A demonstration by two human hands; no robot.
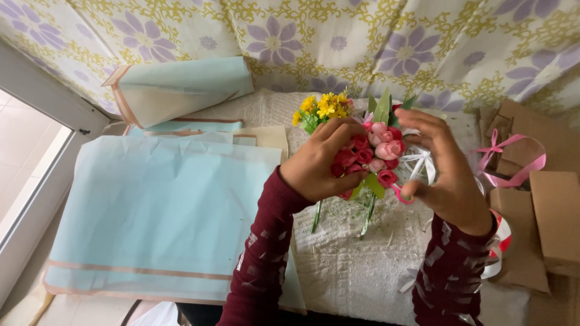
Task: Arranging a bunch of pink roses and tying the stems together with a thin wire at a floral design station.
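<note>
Paper first: smooth pale-blue wrapping sheets (157, 211) lie flat at my far left, one rolled sheet (181, 87) above. My left hand (320, 163) is clamped around the small bouquet of pink rosebuds (374, 157), held over nubbly white cloth (356, 265). My right hand (447, 175) pinches pink-handled scissors (403, 196). Brown cardboard (544, 211) sits rightmost.

two hands (320, 163) meet on one flower bunch (374, 154); one yellow flower cluster (323, 107) beyond the left hand, one pink ribbon (510, 160) right of the right hand (450, 175), two green stems (341, 214) below.
</note>
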